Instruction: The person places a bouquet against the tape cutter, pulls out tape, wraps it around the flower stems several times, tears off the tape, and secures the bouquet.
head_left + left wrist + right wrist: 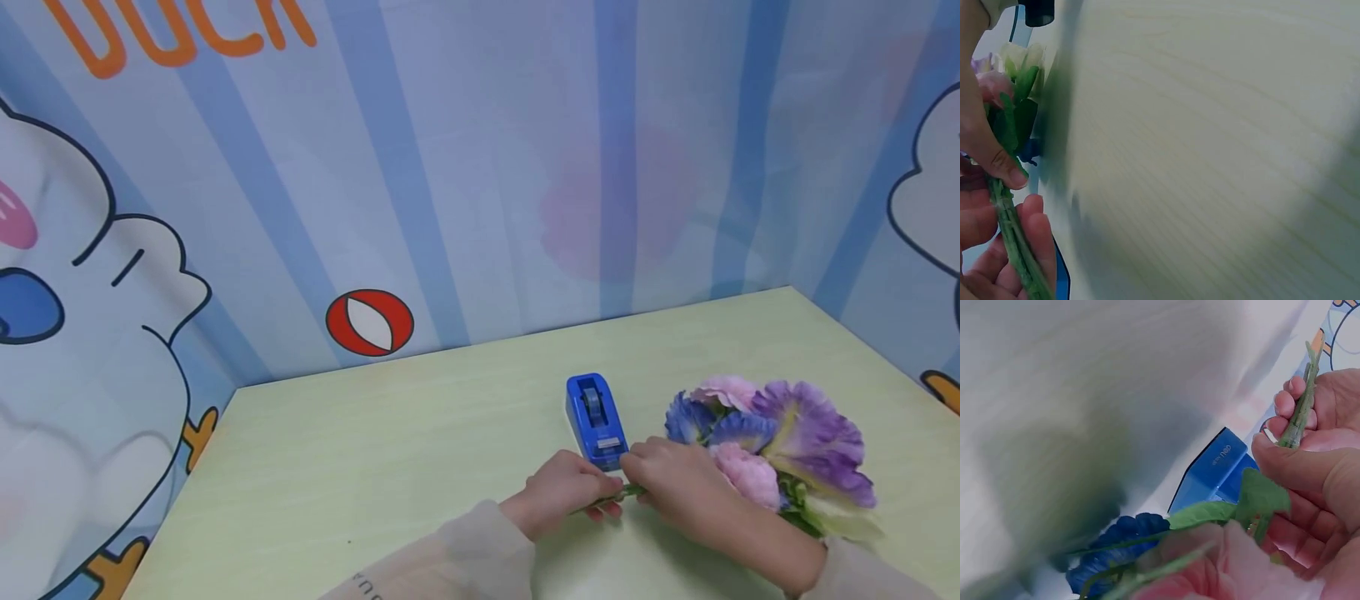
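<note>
A bouquet of artificial-looking flowers point(813, 433), purple, pink and blue with green leaves, extends to the right of my right hand point(686, 483). That hand grips its gathered green stems point(1019, 250) just below the leaves, thumb laid across them. Lower down, my left hand point(558, 492) holds the stem ends, with its fingers curled behind them in the left wrist view. A shiny, clear-looking patch shows on the stems between the hands. Just beyond both hands stands a blue tape dispenser point(597, 421) with a roll in it; its side point(1213, 465) shows in the right wrist view.
The pale wood-grain table point(360, 467) meets a blue striped backdrop point(480, 167) with cartoon prints along its back and sides. Beige sleeves point(457, 558) cover both forearms.
</note>
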Available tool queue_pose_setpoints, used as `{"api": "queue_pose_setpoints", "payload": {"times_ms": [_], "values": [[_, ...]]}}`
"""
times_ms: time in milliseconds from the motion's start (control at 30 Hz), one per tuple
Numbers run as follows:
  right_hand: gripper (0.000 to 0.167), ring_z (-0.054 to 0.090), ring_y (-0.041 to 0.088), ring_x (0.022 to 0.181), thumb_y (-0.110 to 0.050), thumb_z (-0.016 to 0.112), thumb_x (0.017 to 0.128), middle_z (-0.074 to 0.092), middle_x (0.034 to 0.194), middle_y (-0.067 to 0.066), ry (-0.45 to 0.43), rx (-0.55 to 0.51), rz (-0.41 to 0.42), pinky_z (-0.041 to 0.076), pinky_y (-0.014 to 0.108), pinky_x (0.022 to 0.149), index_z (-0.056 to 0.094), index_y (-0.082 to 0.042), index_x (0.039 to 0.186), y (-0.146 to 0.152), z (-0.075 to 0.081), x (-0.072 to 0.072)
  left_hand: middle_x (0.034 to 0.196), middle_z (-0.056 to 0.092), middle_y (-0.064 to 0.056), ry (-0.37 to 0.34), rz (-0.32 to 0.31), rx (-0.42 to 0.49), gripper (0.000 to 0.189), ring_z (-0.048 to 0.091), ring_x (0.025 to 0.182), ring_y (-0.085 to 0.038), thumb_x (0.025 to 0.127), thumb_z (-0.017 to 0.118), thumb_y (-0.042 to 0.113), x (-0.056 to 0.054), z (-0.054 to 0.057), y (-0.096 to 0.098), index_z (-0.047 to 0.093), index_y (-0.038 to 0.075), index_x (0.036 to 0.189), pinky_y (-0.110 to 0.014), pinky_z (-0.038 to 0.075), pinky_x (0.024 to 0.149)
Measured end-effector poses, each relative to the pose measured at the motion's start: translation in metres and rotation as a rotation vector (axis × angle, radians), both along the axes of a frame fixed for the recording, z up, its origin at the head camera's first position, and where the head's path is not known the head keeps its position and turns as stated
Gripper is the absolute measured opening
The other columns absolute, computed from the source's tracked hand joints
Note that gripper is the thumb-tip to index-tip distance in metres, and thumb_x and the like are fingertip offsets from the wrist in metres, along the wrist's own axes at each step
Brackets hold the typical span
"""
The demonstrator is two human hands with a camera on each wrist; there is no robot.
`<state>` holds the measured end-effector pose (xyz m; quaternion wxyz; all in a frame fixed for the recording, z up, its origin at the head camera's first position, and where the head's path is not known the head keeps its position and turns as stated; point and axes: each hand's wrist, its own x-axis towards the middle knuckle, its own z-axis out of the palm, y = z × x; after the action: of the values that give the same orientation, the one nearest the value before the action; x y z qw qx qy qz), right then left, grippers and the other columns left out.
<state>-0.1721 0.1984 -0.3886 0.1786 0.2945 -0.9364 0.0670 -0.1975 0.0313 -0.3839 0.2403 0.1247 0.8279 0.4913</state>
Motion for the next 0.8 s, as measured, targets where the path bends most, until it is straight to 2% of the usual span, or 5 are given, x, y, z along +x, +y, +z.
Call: {"api": "queue_pose_setpoints", "payload": {"times_ms": [67,133,300,400,800], "values": [[0.036,0.047,0.01,0.057,-0.008,0.086,0.055,0.047,0.063,-0.01,0.02,0.002,0.003,0.035,0.022,0.045,0.053,-0.017,0.067,0.0,-0.001,0.0,0.067,0.069,-0.003,0.01,0.006,-0.048,0.024,0.059,0.058,-0.009,0.085,0.065,0.024,0.0,0.001,0.0,0.074,0.005,0.075,-0.048,0.033,0.088],[0.036,0.047,0.011,0.057,-0.008,0.086,0.056,0.048,0.063,-0.01,0.04,0.005,0.01,0.034,0.023,0.044,0.053,-0.018,0.068,0.0,-0.002,0.0,0.066,0.069,-0.001,0.013,0.013,-0.068,0.023,0.059,0.058,-0.009,0.084,0.066,0.025,0.0,0.001,0.0,0.074,0.007,0.073,-0.046,0.033,0.085],[0.035,0.047,0.011,0.056,-0.007,0.085,0.056,0.049,0.062,-0.009,0.104,-0.007,0.039,0.033,0.022,0.042,0.053,-0.018,0.067,0.001,-0.005,-0.001,0.067,0.068,-0.01,-0.056,0.01,0.055,0.018,0.056,0.052,-0.009,0.082,0.065,0.014,-0.003,0.0,0.002,0.072,-0.002,0.076,-0.025,0.046,0.064],[0.034,0.046,0.01,0.055,-0.004,0.084,0.056,0.05,0.062,-0.009,0.126,-0.012,0.051,0.032,0.021,0.042,0.054,-0.017,0.067,0.001,-0.007,-0.002,0.069,0.068,-0.016,-0.099,-0.01,0.118,0.015,0.055,0.052,-0.01,0.082,0.063,0.006,-0.005,-0.001,0.003,0.07,-0.007,0.08,-0.026,0.051,0.055],[0.032,0.043,0.01,0.055,0.005,0.077,0.056,0.052,0.062,-0.006,0.235,-0.006,0.097,0.03,0.02,0.042,0.056,-0.016,0.067,0.001,-0.011,-0.005,0.071,0.068,-0.018,-0.182,-0.019,0.112,0.018,0.055,0.048,-0.009,0.084,0.062,0.008,-0.008,-0.006,0.006,0.069,-0.007,0.08,-0.027,0.051,0.057]]}}
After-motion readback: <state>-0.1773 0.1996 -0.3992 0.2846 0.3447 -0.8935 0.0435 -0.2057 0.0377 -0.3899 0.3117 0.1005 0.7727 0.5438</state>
